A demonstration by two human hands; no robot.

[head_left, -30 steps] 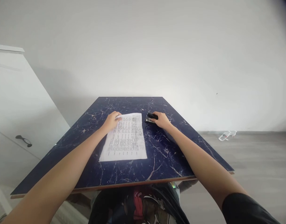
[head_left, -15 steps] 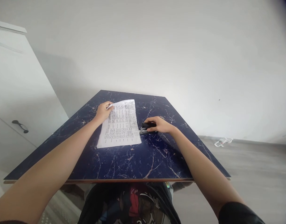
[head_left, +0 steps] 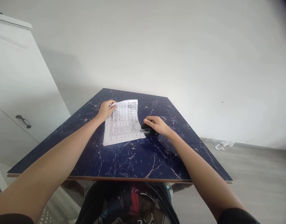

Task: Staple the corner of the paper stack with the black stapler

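Note:
Printed sheets of paper (head_left: 123,124) lie on the dark blue marbled table (head_left: 129,161), their far edge lifted a little. My left hand (head_left: 107,109) pinches them at the far left corner, thumb on top. On the right, my right hand (head_left: 157,124) is closed over a black stapler (head_left: 146,128), its thumb on the top arm. The stapler's front end meets the right edge of the sheets, and the paper bends there. Whether the edge is between the stapler's jaws is hard to see.
A white cabinet (head_left: 21,81) with a dark handle (head_left: 23,121) stands at the left. Behind the table rises a pale wall (head_left: 157,46). A clear plastic wrapper (head_left: 224,145) lies on the grey floor (head_left: 262,174) at the right.
My left hand has shifted the sheets slightly right, up against the stapler. My right thumb has moved onto the stapler's top. The view has shifted slightly.

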